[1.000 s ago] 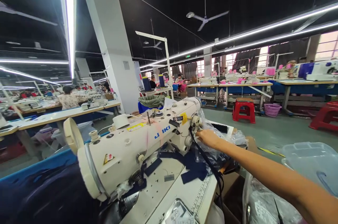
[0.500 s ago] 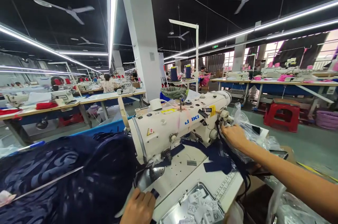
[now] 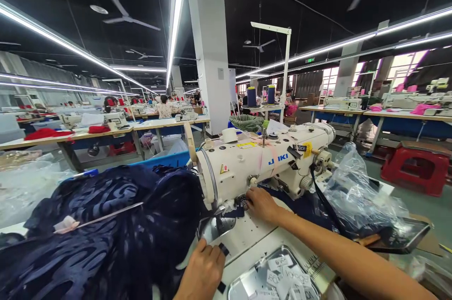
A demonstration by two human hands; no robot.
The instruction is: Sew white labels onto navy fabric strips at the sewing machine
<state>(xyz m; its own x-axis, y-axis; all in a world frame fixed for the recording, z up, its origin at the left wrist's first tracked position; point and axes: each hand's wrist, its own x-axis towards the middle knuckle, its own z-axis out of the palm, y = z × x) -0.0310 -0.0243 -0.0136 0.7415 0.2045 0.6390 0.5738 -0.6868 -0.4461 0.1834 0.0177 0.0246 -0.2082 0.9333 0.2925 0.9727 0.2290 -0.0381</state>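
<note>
A white sewing machine (image 3: 240, 163) stands in front of me, with blue lettering on its arm. My left hand (image 3: 203, 267) is closed on a dark strip (image 3: 223, 249) near the metal needle plate (image 3: 219, 227); the strip's ends show beside the fingers. My right hand (image 3: 263, 203) reaches under the machine's arm, fingers curled at the thread-tension parts (image 3: 242, 201); what the fingertips pinch, if anything, is hidden. Dark navy patterned fabric (image 3: 106, 224) lies heaped on the left up to the machine's head, with a pale stick (image 3: 109, 215) lying across it.
A metal tray (image 3: 235, 288) of white printed labels (image 3: 287, 276) sits at the front. Clear plastic bags (image 3: 356, 182) lie to the right by a dark tray (image 3: 406, 239). A red stool (image 3: 413, 168) stands beyond. Two navy thread cones (image 3: 251, 97) stand behind the machine.
My right hand has moved left from the machine's handwheel end to the tension parts near its head. The left hand stays by the needle plate. The view has turned slightly left.
</note>
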